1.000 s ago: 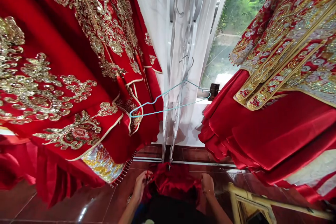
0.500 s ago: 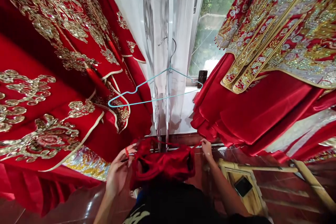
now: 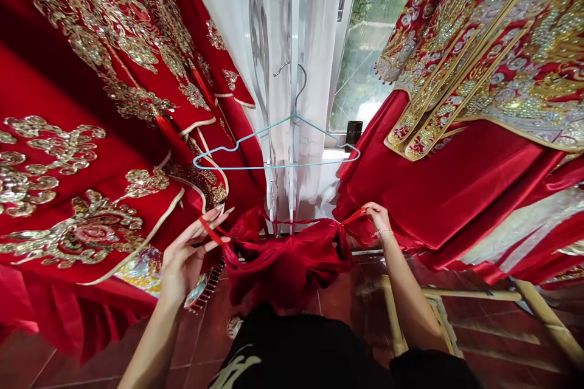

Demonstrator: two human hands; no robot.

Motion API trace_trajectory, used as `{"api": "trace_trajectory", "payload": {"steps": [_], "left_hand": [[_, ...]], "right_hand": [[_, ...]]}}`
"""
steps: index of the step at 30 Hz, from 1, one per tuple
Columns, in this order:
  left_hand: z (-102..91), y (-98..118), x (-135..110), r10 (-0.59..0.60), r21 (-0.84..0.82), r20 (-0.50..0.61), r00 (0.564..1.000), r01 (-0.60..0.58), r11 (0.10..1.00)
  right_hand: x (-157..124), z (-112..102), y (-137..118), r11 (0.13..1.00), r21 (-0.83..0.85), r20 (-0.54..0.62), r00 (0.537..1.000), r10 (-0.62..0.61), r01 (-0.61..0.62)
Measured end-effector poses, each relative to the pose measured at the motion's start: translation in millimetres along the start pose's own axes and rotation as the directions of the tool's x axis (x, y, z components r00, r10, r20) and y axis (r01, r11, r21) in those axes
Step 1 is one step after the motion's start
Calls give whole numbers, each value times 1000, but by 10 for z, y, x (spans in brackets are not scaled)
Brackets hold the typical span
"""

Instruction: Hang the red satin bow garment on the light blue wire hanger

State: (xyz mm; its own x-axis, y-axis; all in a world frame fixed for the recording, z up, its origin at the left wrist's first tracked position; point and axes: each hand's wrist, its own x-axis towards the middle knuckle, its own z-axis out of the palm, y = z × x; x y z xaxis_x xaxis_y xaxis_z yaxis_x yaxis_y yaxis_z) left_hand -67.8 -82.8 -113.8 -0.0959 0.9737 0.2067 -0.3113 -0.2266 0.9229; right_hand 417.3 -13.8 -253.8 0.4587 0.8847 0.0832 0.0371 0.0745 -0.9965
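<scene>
A red garment with thin straps (image 3: 287,270) is stretched between my two hands in front of my body. My left hand (image 3: 185,255) has its strap looped around the fingers, which are partly spread with the fingertips raised. On the other side, my right hand (image 3: 378,219) pinches the opposite strap between thumb and fingers. Above the garment, a light blue hanger (image 3: 241,167) with a metal hook hangs bare, apart from both hands. The garment's lower part drops toward the floor, partly hidden by my black shirt (image 3: 310,346).
Red gowns with gold embroidery (image 3: 91,225) fill the left side, and a beaded red outfit (image 3: 456,182) hangs at the right. Behind the hanger stands a white metal rack (image 3: 294,24). A phone (image 3: 354,132) leans by the window. A bamboo chair (image 3: 483,295) stands lower right.
Both hands have risen and moved farther apart, lifting the red garment toward the hanger and spreading its straps. The hanger has swung to a more level position.
</scene>
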Motion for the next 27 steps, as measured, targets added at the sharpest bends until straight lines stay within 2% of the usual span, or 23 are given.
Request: {"api": "trace_trajectory", "payload": {"steps": [3,9,14,17,19,20,21,22,24,25,27], "left_hand": [[34,3,8,-16,18,28,999,16,1000],[52,2,-16,-8,39,40,999,7,999],[24,87,33,72,-1,26,997,-72,997],[-16,220,140,141,62,16,990,-142,988],[-51,324,255,196,135,18,980,-197,971],[-67,372,324,226,171,17,974,-226,959],[-78,414,399,256,202,19,966,-255,946],[-83,445,479,285,225,28,958,-284,932],[-73,474,641,337,251,42,941,-336,908],[-61,472,720,366,257,40,930,-364,895],[-31,440,865,428,277,18,903,-416,866]], "right_hand": [[-1,24,-66,999,-32,68,998,-4,6],[-21,81,-100,1000,-21,87,996,20,-19],[-113,100,-208,982,129,205,973,110,-138],[-155,119,-405,949,281,238,968,79,-146],[-146,154,-572,912,409,144,989,-31,-31],[-126,178,-657,889,451,53,992,-119,82],[-93,204,-739,863,456,-54,974,-218,218],[-49,231,-815,841,412,-151,937,-316,350],[67,282,-949,817,248,-248,849,-466,521],[131,305,-1006,814,162,-257,821,-510,557],[247,350,-1104,814,41,-226,799,-557,579]]}}
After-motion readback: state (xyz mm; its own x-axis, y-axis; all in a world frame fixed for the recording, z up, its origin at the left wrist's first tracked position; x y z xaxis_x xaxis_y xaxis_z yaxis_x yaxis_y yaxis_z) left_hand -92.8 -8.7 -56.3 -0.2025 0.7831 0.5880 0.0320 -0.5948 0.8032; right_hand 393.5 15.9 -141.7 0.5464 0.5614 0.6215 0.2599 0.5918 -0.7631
